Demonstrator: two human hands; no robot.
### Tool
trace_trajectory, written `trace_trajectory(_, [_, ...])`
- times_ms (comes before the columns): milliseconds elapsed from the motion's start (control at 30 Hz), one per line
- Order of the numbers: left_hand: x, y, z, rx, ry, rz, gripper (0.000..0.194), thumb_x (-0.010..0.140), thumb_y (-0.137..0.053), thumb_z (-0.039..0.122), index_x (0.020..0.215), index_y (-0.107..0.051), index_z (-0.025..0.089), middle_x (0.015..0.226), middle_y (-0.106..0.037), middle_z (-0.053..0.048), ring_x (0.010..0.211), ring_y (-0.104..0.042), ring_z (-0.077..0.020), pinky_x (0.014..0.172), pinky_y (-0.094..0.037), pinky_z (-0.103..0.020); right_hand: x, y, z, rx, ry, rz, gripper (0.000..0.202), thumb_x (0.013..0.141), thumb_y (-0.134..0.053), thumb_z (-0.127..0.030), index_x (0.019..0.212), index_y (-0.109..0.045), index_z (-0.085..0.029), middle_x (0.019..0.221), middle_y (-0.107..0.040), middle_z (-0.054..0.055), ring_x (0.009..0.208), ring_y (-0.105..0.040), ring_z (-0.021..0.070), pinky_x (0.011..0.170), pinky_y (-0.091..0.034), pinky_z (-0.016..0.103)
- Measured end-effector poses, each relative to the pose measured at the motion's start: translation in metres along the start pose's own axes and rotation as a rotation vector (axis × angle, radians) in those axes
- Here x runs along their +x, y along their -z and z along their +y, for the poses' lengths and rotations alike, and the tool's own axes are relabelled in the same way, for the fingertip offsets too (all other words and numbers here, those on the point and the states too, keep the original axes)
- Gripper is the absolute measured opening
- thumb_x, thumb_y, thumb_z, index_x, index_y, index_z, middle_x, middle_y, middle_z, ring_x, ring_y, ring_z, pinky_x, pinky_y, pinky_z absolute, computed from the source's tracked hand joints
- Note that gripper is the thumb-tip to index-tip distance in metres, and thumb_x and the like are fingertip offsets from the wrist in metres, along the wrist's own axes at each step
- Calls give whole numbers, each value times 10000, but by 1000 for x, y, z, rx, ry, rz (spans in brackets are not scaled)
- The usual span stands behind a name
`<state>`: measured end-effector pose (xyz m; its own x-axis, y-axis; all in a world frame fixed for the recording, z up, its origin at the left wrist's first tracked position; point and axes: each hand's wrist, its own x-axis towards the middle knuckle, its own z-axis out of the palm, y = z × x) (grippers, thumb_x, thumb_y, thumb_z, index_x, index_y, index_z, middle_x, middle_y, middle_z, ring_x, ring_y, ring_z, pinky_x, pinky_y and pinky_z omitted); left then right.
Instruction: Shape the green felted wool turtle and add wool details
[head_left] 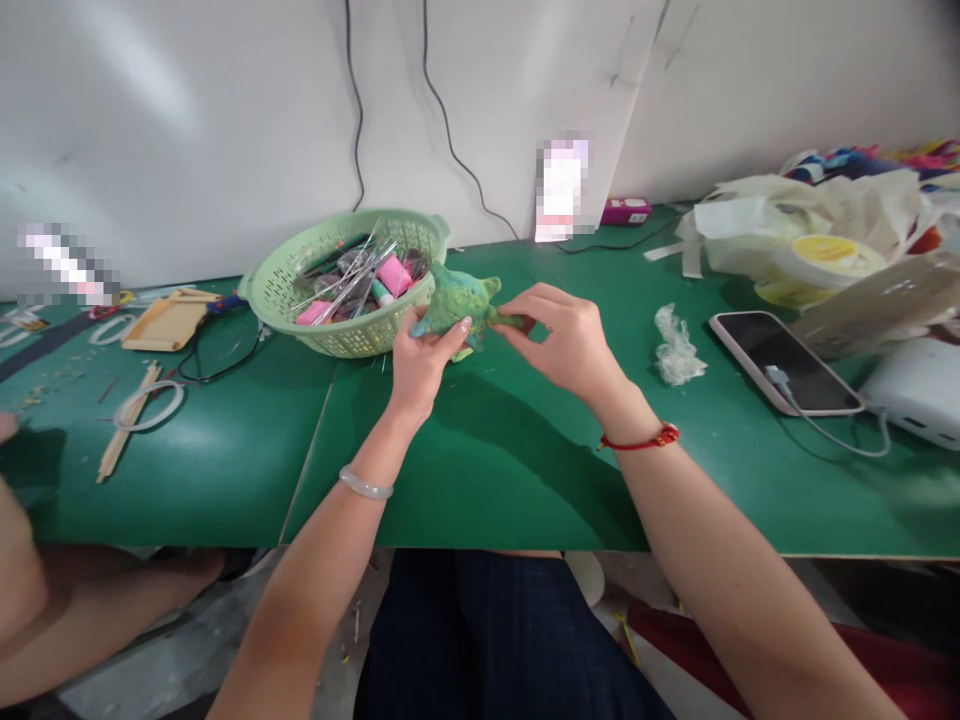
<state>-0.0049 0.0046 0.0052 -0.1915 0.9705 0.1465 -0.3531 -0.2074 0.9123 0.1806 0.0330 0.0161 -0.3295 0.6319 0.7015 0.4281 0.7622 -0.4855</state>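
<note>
A green-and-blue figure, shaped like a turtle, is held up above the table in front of the basket. My left hand grips its near side, thumb on top and fingers hidden beneath. At the figure's right end, my right hand pinches a narrow greenish part between thumb and fingertips. Whether that part belongs to the figure or is a separate piece, I cannot tell. Just behind and left stands a light green plastic basket with thin metal rods, pink pieces and small tubes in it.
On the green table, a phone with a cable, crumpled clear plastic and plastic bags lie right. Left are a tape ring, wooden strips and a tan tray. Another person's arm shows at far left.
</note>
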Motion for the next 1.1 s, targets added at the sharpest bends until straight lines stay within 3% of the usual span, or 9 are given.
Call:
trace_trajectory(100, [0, 0, 1, -22, 16, 7, 475, 641, -979, 278, 972, -641, 234, 863, -803, 23, 823, -763, -148, 808, -613, -301, 0, 0, -1, 17, -27, 12, 58, 918, -720, -267, 960, -755, -247, 961, -737, 64, 730, -647, 195, 768, -580, 398])
trace_trajectory(233, [1, 1, 3, -50, 33, -7, 413, 671, -957, 276, 944, -650, 242, 879, -795, 17, 888, -773, -182, 838, -620, -343, 0, 0, -2, 51, -58, 13, 308, 860, -815, -330, 1150, -739, -257, 1046, -716, 56, 735, -658, 180, 789, -595, 384])
trace_trajectory(533, [0, -2, 1, -93, 7, -3, 502, 586, -1012, 308, 943, -667, 229, 850, -803, 21, 776, -749, -147, 752, -616, -298, 0, -3, -3, -27, 69, 68, 63, 940, -693, -223, 994, -725, -233, 1015, -746, 75, 803, -673, 205, 781, -578, 395])
trace_trajectory(1100, [-3, -4, 1, -87, 1, 4, 478, 622, -995, 310, 961, -669, 226, 875, -801, 6, 856, -768, -181, 791, -595, -325, -1, -1, -7, -115, 185, 110, 209, 886, -656, -158, 1072, -629, -250, 1178, -690, 122, 1114, -688, 303, 896, -570, 469])
